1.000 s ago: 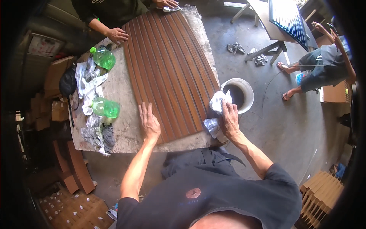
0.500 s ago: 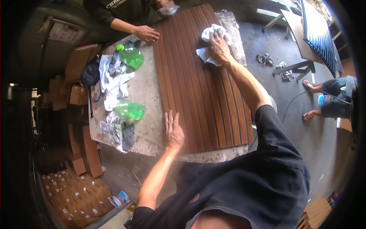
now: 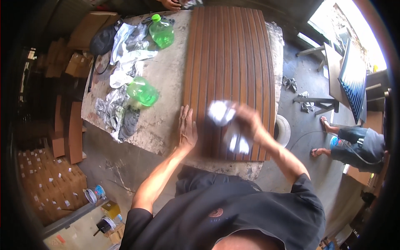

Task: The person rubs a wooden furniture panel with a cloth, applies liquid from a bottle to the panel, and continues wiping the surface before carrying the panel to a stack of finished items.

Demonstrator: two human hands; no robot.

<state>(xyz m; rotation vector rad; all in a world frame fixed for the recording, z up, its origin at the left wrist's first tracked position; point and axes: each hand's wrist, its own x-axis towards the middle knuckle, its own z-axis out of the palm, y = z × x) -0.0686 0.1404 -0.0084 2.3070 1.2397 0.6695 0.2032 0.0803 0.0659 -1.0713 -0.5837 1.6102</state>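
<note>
A brown slatted wooden panel point(image 3: 227, 54) with dark grooves lies lengthwise on the worktable point(image 3: 171, 62). My right hand point(image 3: 249, 121) grips a crumpled white rag point(image 3: 221, 112) over the near half of the panel; motion smears both, and part of the rag hangs below the fingers. Against the panel's near left edge rests my left hand point(image 3: 187, 130), its fingers stretched out and holding nothing. Left of the panel are two clear plastic bottles of green liquid: the far bottle point(image 3: 161, 32) with a green cap, and the near bottle point(image 3: 142, 91) lying tilted on rags.
White and grey rags point(image 3: 114, 108) are heaped along the table's left side, near a black bag point(image 3: 104, 38). A co-worker's hand point(image 3: 171, 4) shows at the far edge. Rightward, another person point(image 3: 354, 146) stands by a trestle holding a dark slatted panel point(image 3: 353, 81). Cardboard point(image 3: 52, 187) lies lower left.
My right hand has drawn the rag from the panel's far end to its near half. My view has shifted, and the co-worker has moved mostly out of it. My left hand stays at the panel's edge.
</note>
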